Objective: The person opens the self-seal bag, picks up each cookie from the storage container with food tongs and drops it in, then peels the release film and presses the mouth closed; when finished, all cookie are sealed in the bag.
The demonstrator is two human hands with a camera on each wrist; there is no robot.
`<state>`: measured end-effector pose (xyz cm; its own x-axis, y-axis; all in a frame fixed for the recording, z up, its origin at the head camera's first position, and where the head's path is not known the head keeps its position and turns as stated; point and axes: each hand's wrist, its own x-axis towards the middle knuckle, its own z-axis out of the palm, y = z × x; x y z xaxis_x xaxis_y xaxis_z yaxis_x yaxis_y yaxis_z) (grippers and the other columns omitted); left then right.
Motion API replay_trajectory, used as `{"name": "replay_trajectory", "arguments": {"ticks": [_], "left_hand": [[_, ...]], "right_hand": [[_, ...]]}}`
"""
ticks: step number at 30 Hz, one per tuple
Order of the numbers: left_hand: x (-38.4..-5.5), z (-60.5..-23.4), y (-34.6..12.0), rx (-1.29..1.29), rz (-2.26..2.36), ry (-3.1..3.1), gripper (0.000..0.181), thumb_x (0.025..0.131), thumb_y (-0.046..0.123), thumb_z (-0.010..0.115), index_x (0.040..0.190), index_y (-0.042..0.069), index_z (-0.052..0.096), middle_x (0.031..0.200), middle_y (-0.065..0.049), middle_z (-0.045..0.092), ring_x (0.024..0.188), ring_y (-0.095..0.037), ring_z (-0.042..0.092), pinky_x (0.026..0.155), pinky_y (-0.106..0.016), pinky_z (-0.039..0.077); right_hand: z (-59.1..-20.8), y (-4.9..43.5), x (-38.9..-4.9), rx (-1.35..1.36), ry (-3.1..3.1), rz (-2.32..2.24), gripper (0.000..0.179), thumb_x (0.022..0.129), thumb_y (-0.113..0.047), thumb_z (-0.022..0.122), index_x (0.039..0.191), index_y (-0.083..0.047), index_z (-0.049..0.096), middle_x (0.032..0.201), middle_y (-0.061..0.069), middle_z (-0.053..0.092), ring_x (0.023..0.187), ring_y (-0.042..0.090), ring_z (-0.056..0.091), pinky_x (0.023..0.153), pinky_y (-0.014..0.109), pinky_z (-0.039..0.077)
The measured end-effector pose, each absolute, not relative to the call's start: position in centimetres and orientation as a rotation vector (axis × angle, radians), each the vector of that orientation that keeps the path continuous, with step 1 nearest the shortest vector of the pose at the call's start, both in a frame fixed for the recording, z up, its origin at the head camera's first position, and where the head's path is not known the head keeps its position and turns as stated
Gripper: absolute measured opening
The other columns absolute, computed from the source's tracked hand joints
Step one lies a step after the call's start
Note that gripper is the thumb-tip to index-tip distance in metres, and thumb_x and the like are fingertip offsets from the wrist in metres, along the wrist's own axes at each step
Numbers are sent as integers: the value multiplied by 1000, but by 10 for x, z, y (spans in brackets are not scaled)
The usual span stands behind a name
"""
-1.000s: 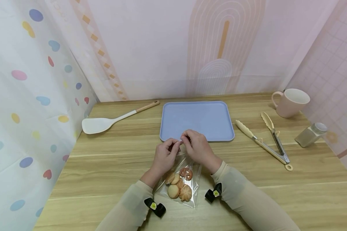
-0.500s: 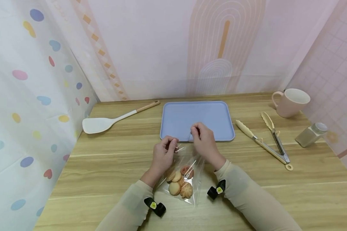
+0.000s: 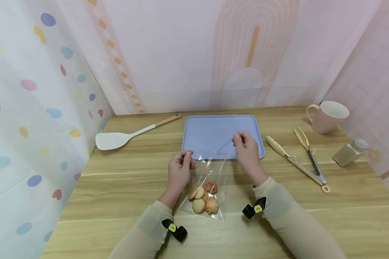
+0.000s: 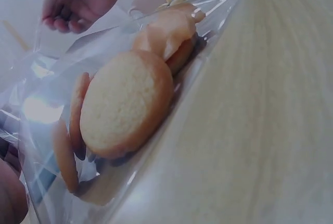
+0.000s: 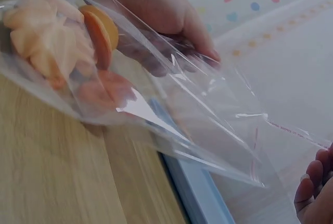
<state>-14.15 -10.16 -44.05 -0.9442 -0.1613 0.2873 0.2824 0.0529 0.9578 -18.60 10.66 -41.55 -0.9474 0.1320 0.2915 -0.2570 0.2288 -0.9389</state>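
A clear plastic bag (image 3: 218,172) with several cookies (image 3: 205,198) in its lower part lies between the hands, its upper end overlapping the blue tray's front edge. My left hand (image 3: 179,171) pinches the bag's upper left side between thumb and fingers. Up and to the right, over the tray, my right hand (image 3: 246,149) pinches the end of a thin clear strip (image 3: 225,145), which slants down to the bag's mouth. In the right wrist view, small red print runs along this strip (image 5: 294,131). A round pale cookie (image 4: 125,104) fills the middle of the left wrist view.
The blue tray (image 3: 214,127) lies behind the bag. A white spatula (image 3: 113,140) rests at the left. To the right are open tongs (image 3: 299,163), a pink mug (image 3: 327,117) and a glass shaker jar (image 3: 350,153) lying tilted. Printed cloth hangs behind and beside the table.
My right hand has moved up and right, away from the left hand, drawing the thin strip out from the bag's mouth. The left hand keeps its hold; the cookies have shifted slightly away from me.
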Motion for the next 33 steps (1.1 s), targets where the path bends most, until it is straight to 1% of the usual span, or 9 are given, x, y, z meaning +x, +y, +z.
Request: {"name": "replay_trajectory", "arguments": {"ticks": [2, 5, 8, 12, 14, 17, 24, 28, 33], "left_hand": [[-143, -442, -103, -90, -2001, -1993, 23, 99, 3, 50, 101, -17, 59, 74, -27, 57, 66, -26, 60, 59, -28, 57], [-149, -452, -105, -57, -2034, -1963, 24, 99, 7, 51, 102, -15, 60, 74, -23, 57, 67, -21, 60, 59, -25, 56], [-153, -460, -107, -27, -2047, -1939, 25, 99, 7, 52, 103, -16, 60, 73, -19, 58, 65, -17, 60, 58, -23, 56], [-152, -457, -107, 1, -2042, -1933, 24, 99, 4, 51, 104, -19, 58, 75, -24, 59, 65, -22, 61, 58, -26, 57], [-150, -454, -106, 3, -2031, -1934, 25, 99, 3, 51, 105, -19, 58, 75, -27, 58, 66, -26, 61, 58, -28, 57], [-149, -453, -105, 7, -2013, -1945, 25, 99, 4, 50, 105, -19, 58, 74, -26, 59, 64, -27, 61, 57, -27, 57], [-151, -454, -106, 39, -2009, -1941, 25, 98, 5, 52, 104, -18, 59, 71, -18, 60, 60, -16, 58, 54, -22, 53], [-151, -455, -106, 50, -2015, -1929, 25, 98, 4, 52, 104, -20, 59, 70, -13, 59, 59, -13, 57, 53, -19, 51], [-152, -455, -105, 62, -1992, -1935, 24, 98, 3, 51, 103, -19, 59, 70, -16, 60, 56, -11, 56, 51, -19, 50]], "right_hand": [[-414, 114, -187, 67, -2171, 1819, 21, 101, -14, 48, 97, 5, 57, 88, 14, 59, 78, 15, 54, 64, 19, 45], [-404, 125, -182, 9, -2137, 1869, 20, 101, -11, 47, 95, 6, 56, 83, 12, 56, 73, 11, 52, 59, 16, 43], [-403, 139, -183, -29, -2090, 1896, 22, 102, -13, 46, 92, 5, 55, 80, 10, 54, 68, 12, 50, 56, 15, 42], [-408, 157, -189, -105, -2005, 1923, 22, 101, -14, 48, 88, 2, 56, 79, 8, 54, 67, 13, 50, 57, 17, 44], [-406, 165, -188, -136, -1953, 1955, 20, 101, -13, 49, 87, 0, 55, 78, 6, 54, 67, 10, 50, 58, 17, 45], [-402, 177, -186, -160, -1880, 1992, 19, 101, -12, 49, 85, -3, 54, 76, 4, 54, 66, 8, 49, 57, 16, 45], [-393, 201, -179, -194, -1775, 1996, 20, 99, -7, 50, 80, -4, 54, 71, -1, 53, 64, 7, 48, 56, 14, 44], [-387, 215, -174, -229, -1720, 2035, 17, 98, -9, 53, 84, 1, 56, 75, 1, 53, 67, 10, 49, 57, 15, 45], [-386, 231, -168, -247, -1749, 2011, 15, 97, -11, 56, 85, -2, 59, 75, 2, 55, 68, 11, 49, 56, 14, 44]]}}
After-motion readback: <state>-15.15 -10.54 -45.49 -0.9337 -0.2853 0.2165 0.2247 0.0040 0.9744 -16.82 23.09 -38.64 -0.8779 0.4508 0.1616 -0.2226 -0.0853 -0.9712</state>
